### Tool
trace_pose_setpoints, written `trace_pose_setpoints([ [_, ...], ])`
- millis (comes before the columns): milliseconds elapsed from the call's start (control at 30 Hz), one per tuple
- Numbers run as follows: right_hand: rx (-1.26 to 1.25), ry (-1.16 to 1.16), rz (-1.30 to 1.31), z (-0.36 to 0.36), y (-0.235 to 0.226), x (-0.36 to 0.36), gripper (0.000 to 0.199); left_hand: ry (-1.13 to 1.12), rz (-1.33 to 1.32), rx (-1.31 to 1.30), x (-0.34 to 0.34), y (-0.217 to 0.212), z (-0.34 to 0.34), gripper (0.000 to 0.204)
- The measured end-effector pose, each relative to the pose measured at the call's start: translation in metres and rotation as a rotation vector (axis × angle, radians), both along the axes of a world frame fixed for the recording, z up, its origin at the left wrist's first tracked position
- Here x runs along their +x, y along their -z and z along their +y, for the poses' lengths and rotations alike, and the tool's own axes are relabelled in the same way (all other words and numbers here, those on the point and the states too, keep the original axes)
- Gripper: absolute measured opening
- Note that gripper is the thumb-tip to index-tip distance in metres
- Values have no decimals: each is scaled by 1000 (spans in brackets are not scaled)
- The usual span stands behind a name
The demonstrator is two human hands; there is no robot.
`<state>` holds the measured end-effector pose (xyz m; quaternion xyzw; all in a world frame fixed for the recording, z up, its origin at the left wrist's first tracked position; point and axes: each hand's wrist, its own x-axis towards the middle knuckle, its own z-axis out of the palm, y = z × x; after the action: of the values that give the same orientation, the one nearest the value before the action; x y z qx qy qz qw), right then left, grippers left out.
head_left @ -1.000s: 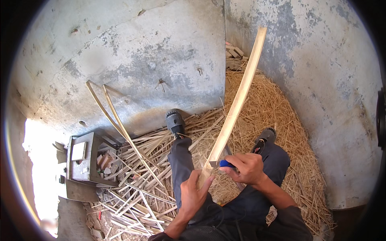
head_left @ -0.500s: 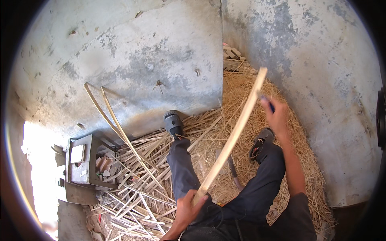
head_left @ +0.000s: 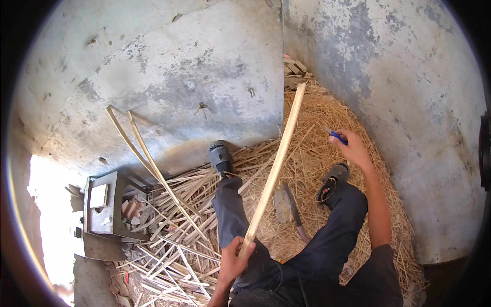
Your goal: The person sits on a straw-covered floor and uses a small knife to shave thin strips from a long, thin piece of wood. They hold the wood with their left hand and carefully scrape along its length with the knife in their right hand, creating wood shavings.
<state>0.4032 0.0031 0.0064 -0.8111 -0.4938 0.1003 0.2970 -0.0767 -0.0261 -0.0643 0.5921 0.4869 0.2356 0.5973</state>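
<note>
Two weathered walls (head_left: 153, 66) meet ahead of you, bounding your room to move in front and to the right. Loose straw (head_left: 381, 176) spreads along the right-hand side, while a heap of thin wooden slats (head_left: 176, 273) crowds up beside your left leg (head_left: 228, 207). Beyond it, at far left, stands a grey box (head_left: 108, 211) with its open side toward the heap; two bent strips (head_left: 162, 178) lean nearby against the wall. The long pale wooden strip (head_left: 273, 178) slants up and away from you, its far end in the open, short of the corner. Your left hand (head_left: 235, 258) is clamped round its near end. Your right hand (head_left: 354, 149), arm stretched over the straw, is closed on a small blue-handled knife (head_left: 338, 137), its blade pointing toward the strip's right edge but apart from it, with open room between.
</note>
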Motion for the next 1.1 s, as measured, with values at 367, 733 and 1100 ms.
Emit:
trace_pose_setpoints([
  [367,400,-120,504,22,-25,-55,50,56,50,278,18,12,8,25],
  [733,475,-183,606,25,-18,-56,27,63,105,399,15,18,6,25],
  [1100,706,-3,870,21,-21,-29,24,-38,42,280,6,19,7,25],
])
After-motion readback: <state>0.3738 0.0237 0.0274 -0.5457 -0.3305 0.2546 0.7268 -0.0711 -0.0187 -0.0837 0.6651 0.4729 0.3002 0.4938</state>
